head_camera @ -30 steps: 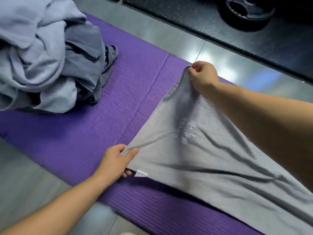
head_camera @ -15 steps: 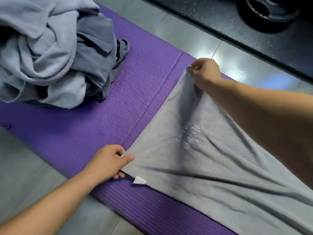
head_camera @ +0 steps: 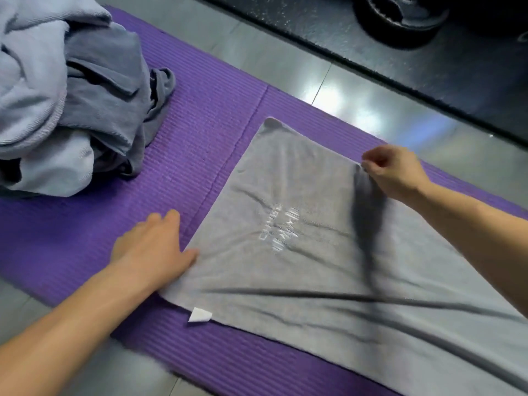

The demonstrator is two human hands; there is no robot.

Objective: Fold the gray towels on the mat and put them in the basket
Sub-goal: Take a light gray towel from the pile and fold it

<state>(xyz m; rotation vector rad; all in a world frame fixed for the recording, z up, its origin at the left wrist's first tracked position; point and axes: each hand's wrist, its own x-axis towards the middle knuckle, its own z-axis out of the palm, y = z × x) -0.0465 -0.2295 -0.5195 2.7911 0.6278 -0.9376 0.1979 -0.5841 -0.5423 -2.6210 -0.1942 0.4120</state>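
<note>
A gray towel [head_camera: 300, 270] with pale embroidered lettering lies spread on the purple mat [head_camera: 200, 144], a white tag at its near left corner. My left hand [head_camera: 151, 247] lies flat with straight fingers at the towel's left edge, thumb touching the cloth. My right hand [head_camera: 391, 172] pinches the towel's far edge a little way in from the corner and lifts a ridge of cloth. A crumpled heap of gray towels [head_camera: 65, 95] sits on the mat at the far left. No basket is in view.
Glossy gray floor tiles [head_camera: 328, 90] surround the mat. A black speckled rubber floor strip [head_camera: 428, 61] runs along the back, with a dark weight plate [head_camera: 400, 18] lying on it at the top right.
My left hand let go of the near left corner and now lies flat beside the edge. My right hand released the far corner and slid right along the edge, pinching there. The towel lies flatter.
</note>
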